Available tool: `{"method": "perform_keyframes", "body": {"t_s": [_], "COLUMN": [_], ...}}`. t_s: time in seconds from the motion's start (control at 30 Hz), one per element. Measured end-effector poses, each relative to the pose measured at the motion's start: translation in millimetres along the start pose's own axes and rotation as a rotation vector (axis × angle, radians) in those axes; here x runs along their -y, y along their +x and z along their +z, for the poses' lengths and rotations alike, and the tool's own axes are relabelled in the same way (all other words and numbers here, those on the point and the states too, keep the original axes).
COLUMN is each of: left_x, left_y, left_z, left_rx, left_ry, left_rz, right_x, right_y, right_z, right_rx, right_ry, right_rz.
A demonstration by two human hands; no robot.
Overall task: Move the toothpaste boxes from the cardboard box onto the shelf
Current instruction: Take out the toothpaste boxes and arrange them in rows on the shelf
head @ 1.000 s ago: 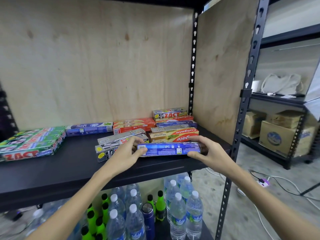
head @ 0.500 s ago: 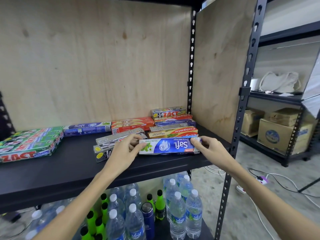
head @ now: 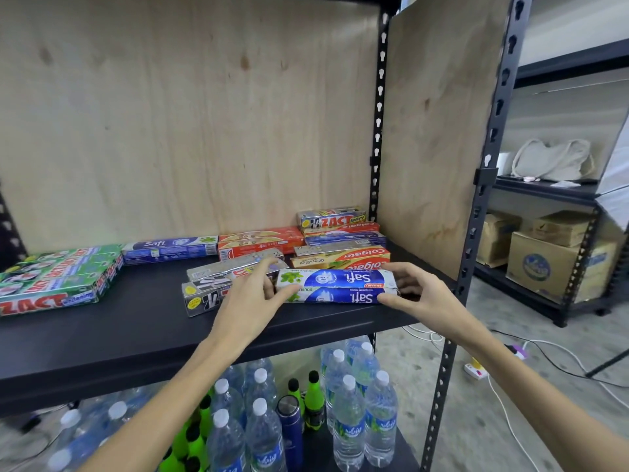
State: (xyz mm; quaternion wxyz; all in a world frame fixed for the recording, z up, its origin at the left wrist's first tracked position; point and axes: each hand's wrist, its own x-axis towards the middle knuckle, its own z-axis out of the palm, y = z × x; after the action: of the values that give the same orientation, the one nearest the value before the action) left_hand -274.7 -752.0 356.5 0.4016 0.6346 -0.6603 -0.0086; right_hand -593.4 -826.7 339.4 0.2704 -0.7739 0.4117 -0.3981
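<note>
The step in hand seems to be the setting down of one toothpaste box. The blue Safi box (head: 337, 287) lies on the black shelf (head: 143, 321), near its front edge, and is held between two grips. The left hand (head: 250, 298) holds the box's left end, thumb at the front and fingers over the top. The right hand (head: 417, 294) holds the right end in the same way, thumb at the front face and fingers curled above it. So both grips are narrow, each on one end of the same box.

Just behind the grips lies a Colgate box (head: 343, 258), and behind that a small stack with a Zact box (head: 332, 218) on top. Touching or almost touching the left grip there are silver boxes (head: 218, 284). Well away to the left of the grips lie green Zact boxes (head: 58, 284). The cardboard box of the task is not in view.

In my judgement the box already rests on the shelf. The next move calls for releasing both ends without pushing the silver boxes, then bringing the hands back to fetch another box.
</note>
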Motion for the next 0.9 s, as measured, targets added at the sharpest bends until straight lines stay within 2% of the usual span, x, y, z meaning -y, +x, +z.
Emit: {"method": "perform_keyframes", "body": {"t_s": [0.1, 0.27, 0.37, 0.43, 0.7, 0.83, 0.9], "left_x": [-9.6, -31.1, -52.1, -61.6, -58.9, -53.0, -43.4], "left_y": [-13.2, -42.6, -64.2, -75.9, -97.1, -109.4, -111.5], "left_z": [0.1, 18.9, 26.8, 27.5, 4.2, -8.2, -13.2], "left_rx": [-0.059, -0.06, -0.084, -0.088, 0.024, 0.022, -0.005], "left_ry": [0.063, -0.166, -0.224, -0.275, -0.349, -0.373, -0.367], "left_rz": [0.048, 0.017, 0.012, -0.003, -0.033, -0.032, -0.033], "right_x": [0.6, 26.7, 46.1, 55.5, 97.1, 105.7, 108.5], "right_y": [-7.2, -34.2, -49.3, -58.1, -85.0, -86.7, -85.0], "right_z": [5.2, 25.2, 45.3, 59.6, 97.4, 124.8, 138.3], "right_rx": [-0.05, -0.172, -0.259, -0.28, -0.143, -0.075, -0.012], "right_ry": [0.027, 0.029, 0.011, 0.058, 0.546, 0.691, 0.805], "right_rz": [-0.026, -0.035, -0.074, -0.033, 0.143, 0.229, 0.214]}}
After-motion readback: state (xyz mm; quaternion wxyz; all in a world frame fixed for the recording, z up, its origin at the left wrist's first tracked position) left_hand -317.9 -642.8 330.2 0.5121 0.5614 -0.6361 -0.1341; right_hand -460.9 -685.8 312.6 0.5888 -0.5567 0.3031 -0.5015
